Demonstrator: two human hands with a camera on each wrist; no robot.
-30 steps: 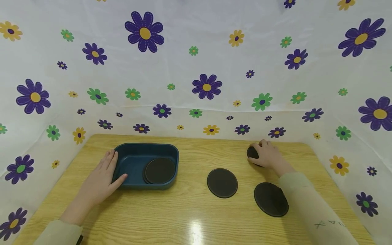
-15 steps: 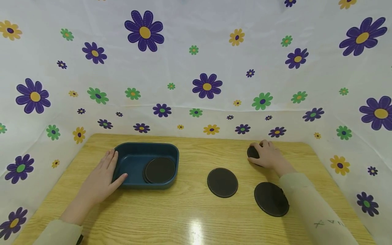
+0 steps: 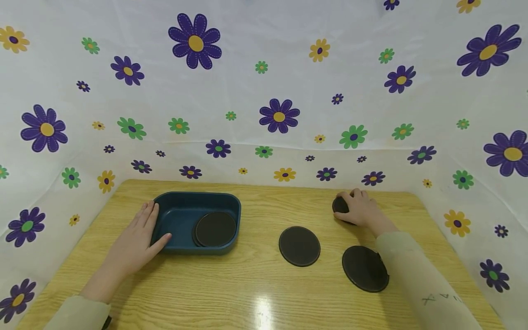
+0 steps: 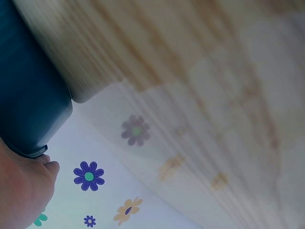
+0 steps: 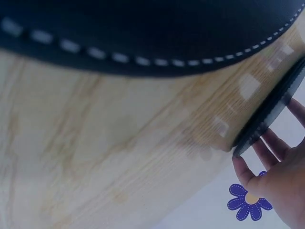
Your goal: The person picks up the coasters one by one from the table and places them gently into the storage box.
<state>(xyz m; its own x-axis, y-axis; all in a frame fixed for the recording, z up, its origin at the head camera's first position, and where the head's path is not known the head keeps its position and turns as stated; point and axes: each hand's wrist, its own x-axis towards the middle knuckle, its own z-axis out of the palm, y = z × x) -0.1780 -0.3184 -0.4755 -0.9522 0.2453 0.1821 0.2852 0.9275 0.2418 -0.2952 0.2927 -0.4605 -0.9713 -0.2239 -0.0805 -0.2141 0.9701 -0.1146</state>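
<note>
A dark blue rectangular bin sits on the left of the table, with black round coasters stacked in its right half. My left hand rests along its left wall, fingers straight and thumb over the near rim. At the back right, my right hand grips a black coaster by its edge, covering part of it. The right wrist view shows fingertips at the rim of this coaster. Two more coasters lie nearby, a middle one and a nearer one partly under the right sleeve.
The wooden table has a patterned white cloth standing behind it and along both sides. White stitching edges the large coaster close to the right wrist camera.
</note>
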